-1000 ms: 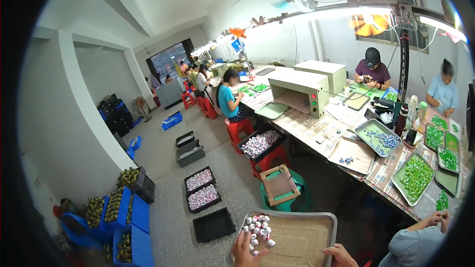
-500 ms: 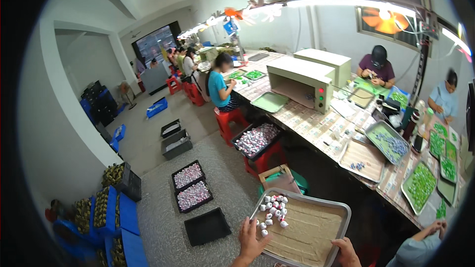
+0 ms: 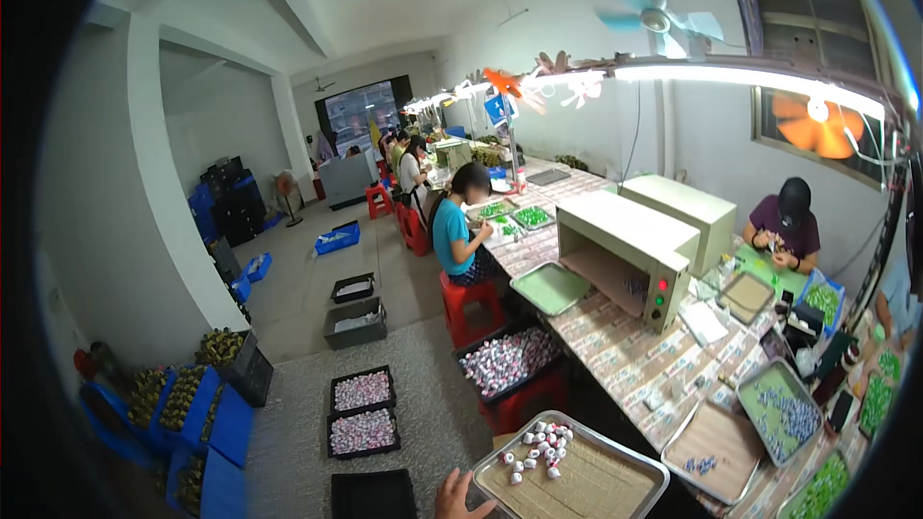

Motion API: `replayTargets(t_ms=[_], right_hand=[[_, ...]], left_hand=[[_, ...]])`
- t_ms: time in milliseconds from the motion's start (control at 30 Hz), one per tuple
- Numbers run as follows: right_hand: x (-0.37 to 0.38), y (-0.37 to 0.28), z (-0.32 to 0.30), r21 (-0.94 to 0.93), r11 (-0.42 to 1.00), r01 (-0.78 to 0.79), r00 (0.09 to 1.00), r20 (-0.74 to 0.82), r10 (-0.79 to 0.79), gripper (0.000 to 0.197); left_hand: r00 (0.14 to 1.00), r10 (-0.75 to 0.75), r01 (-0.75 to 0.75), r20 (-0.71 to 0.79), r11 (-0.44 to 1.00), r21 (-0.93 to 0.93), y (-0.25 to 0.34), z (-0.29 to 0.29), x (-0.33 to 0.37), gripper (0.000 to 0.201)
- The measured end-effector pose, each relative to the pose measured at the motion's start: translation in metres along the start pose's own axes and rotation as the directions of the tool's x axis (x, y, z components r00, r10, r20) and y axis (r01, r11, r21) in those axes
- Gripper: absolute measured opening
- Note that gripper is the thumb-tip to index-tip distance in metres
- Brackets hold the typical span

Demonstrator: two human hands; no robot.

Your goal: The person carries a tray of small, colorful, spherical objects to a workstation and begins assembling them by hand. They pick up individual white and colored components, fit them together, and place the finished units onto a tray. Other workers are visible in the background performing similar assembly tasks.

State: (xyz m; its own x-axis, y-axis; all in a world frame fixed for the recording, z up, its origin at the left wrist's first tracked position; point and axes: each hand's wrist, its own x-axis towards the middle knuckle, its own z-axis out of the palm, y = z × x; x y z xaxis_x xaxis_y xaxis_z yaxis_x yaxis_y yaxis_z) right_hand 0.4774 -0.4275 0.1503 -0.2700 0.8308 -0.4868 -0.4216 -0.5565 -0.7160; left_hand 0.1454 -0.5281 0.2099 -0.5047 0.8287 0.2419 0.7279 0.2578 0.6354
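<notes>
A metal tray point(image 3: 615, 445) with a brown lining is at the lower middle. Small white rounded pieces with red marks point(image 3: 552, 442) lie loose in its far left part, and bare lining covers the rest. My left hand point(image 3: 458, 497) is at the tray's near left edge, its fingers outside the rim and its thumb toward it, closed on that side. The lower edge of the picture cuts the hand off. My right hand is out of the picture.
A black crate of similar pieces point(image 3: 510, 365) rests on a red stool beside the worktable point(image 3: 615, 365). More black crates point(image 3: 363, 432) stand on the floor at left. A cream oven-like box point(image 3: 625, 245) and trays of small parts point(image 3: 711, 447) occupy the table. Several people sit working.
The view has tilted up and turned, so the scene sits lower. The tray is now nearer the lower edge, and my right hand has left the picture.
</notes>
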Motion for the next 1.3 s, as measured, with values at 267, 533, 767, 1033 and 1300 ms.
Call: replayTargets(t_ms=[267, 533, 767, 1033, 1300], right_hand=[[0.083, -0.07, 0.044, 0.03, 0.999, -0.01, 0.984, -0.176, 0.015, 0.005], [0.207, -0.054, 0.065, 0.172, 0.978, -0.12, 0.981, -0.13, 0.144, 0.015], [0.304, -0.031, 0.097, 0.205, 0.977, -0.063, 0.926, -0.354, 0.134, 0.024], [0.364, -0.03, 0.096, 0.192, 0.98, 0.046, 0.969, -0.248, 0.003, 0.024], [0.38, -0.042, 0.12, 0.251, 0.952, 0.176, 0.902, -0.429, -0.054, 0.025]], left_hand=[[0.99, -0.03, 0.047, 0.137, 0.991, -0.123, 0.026, 0.046, 0.071, 0.081], [0.901, -0.208, 0.266, 0.381, 0.958, -0.106, -0.059, 0.071, 0.099, 0.079], [0.77, -0.271, 0.351, 0.578, 0.936, -0.028, -0.188, 0.104, 0.153, 0.072], [0.709, -0.328, 0.32, 0.624, 0.938, 0.13, -0.351, 0.151, 0.212, 0.059], [0.747, -0.296, 0.224, 0.595, 0.955, 0.193, -0.319, 0.207, 0.252, 0.049]])
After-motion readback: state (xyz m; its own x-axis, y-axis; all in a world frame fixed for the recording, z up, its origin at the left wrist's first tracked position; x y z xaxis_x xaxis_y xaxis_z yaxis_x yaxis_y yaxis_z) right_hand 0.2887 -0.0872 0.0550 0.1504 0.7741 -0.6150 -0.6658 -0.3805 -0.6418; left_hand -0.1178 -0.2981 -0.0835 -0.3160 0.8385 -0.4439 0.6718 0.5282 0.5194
